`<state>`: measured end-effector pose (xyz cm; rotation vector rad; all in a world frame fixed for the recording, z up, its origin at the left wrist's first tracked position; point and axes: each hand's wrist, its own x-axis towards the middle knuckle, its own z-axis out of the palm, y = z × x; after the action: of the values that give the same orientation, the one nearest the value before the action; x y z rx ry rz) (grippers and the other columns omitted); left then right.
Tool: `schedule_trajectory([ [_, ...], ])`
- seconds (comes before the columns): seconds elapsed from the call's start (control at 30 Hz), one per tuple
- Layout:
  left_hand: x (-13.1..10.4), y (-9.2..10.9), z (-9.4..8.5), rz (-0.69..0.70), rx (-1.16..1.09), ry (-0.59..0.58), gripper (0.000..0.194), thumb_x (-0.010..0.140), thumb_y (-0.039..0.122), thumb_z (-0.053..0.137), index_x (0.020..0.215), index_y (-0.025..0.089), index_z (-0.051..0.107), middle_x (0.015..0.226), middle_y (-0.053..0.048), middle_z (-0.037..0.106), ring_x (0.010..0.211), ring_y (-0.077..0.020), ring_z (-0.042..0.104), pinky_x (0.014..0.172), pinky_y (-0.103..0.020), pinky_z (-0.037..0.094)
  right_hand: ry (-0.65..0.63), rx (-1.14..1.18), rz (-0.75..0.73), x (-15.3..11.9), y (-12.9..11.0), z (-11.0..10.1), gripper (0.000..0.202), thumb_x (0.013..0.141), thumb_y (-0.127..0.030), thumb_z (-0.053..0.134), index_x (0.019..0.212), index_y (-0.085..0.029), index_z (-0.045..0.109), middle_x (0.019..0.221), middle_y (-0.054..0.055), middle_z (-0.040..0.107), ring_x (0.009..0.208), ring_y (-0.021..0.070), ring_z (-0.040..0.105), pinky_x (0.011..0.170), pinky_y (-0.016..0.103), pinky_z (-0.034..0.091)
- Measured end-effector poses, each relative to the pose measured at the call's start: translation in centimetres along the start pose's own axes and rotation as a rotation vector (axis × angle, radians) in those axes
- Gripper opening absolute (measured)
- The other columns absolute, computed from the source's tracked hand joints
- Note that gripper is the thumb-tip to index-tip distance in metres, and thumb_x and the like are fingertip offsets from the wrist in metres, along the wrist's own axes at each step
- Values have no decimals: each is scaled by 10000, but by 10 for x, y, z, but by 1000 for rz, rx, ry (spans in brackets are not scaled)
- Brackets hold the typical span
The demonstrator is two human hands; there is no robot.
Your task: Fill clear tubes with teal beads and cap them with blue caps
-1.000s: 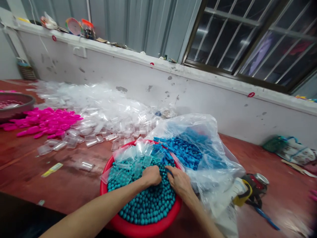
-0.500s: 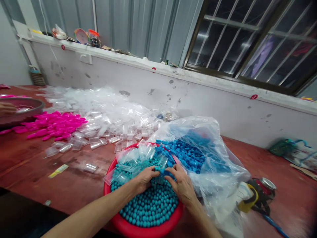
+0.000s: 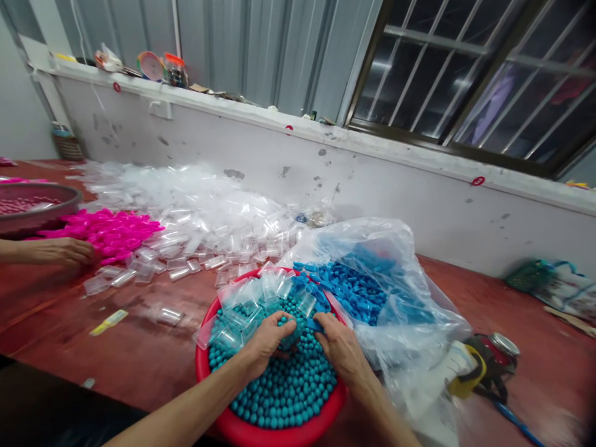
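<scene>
place: workshop, hand work in bulk
tabletop [image 3: 139, 354]: long, red, worn
heaps: loose clear plastic pieces [image 3: 186, 205], pink pieces [image 3: 114, 233], clear bag [image 3: 440, 316] of blue pieces [image 3: 358, 288]
basins: red basin [image 3: 279, 436] loaded with teal beads [image 3: 279, 403], grey-brown basin [image 3: 46, 217] at far left
others: co-worker's hand [image 3: 69, 251] beside pink pieces
wall [image 3: 395, 192]: scuffed white below, corrugated metal panels [image 3: 261, 56] above
ledge [image 3: 382, 140]: red numbered markers [image 3: 478, 181], orange-lidded jar [image 3: 175, 71]
window [image 3: 465, 81]: metal bars [image 3: 411, 77]

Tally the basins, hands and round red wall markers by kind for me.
Basins: 2 (red basin, grey basin)
Hands: 3 (wearer's left hand, wearer's right hand, co-worker's hand)
Round red wall markers: 3
Total: 8
</scene>
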<state>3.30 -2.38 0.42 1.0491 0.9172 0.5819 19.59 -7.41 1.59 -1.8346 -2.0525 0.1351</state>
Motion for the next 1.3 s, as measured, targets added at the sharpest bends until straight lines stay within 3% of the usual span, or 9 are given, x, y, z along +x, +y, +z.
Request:
schedule_trajectory([
  [0.13,-1,-2,-1,21,20,-8,359,622,416,586,869,191,456,596,50,555,408,-78,471,369,-170,228,23,26,56,2,-12,-6,287,812,-153,406,1068,-190,529,957,64,612,857,190,583,737,295,446],
  [0.3,-4,-6,-5,63,-16,-33,288,653,359,578,852,185,465,612,47,553,551,-113,555,478,-195,376,-36,104,11,1,-19,2,367,870,-195,314,1202,-201,472,991,81,598,868,181,581,739,274,451],
  [0.43,-8,-4,-9,80,45,-28,423,675,332,553,1058,202,430,706,19,583,538,-121,566,432,-186,351,-54,271,-30,-2,-4,-1,324,857,-202,341,1075,-196,580,907,65,631,848,173,585,765,282,450],
  [0.57,-10,-2,-6,107,97,10,666,678,272,534,1279,226,252,720,23,558,460,-92,511,375,-175,321,43,406,49,-1,-7,-6,282,850,-230,367,1003,-176,597,873,55,643,797,170,591,724,279,462],
  [0.7,-10,-4,-7,139,77,27,703,680,269,538,1311,212,233,810,-8,575,386,-49,445,358,-177,291,70,444,42,3,-17,-4,235,832,-225,404,912,-180,619,759,25,632,712,155,582,660,254,458],
  [0.83,-9,-5,-13,116,107,57,624,689,325,531,1262,210,313,934,-36,582,379,-47,448,356,-187,293,-17,424,-22,0,-12,-6,200,808,-213,438,835,-184,634,774,26,638,736,159,582,694,262,444],
  [1.0,-8,-6,-10,224,38,-64,432,659,309,571,1058,155,506,825,-15,608,711,-134,551,604,-205,420,37,606,172,1,-11,1,209,810,-300,431,841,-188,605,624,-16,556,548,128,519,513,222,416],
  [1.13,-9,-6,-4,326,-13,-50,411,659,267,580,1052,161,521,919,-21,600,919,-168,504,817,-241,387,39,788,283,6,-21,14,225,794,-341,456,812,-174,605,504,-61,414,427,95,401,401,195,339],
  [1.3,-13,-7,-4,229,-54,-16,548,693,306,540,1200,150,402,780,-1,536,583,-112,484,528,-235,428,79,729,236,8,-27,16,222,794,-325,471,773,-173,632,512,-51,436,453,90,384,433,191,330],
])
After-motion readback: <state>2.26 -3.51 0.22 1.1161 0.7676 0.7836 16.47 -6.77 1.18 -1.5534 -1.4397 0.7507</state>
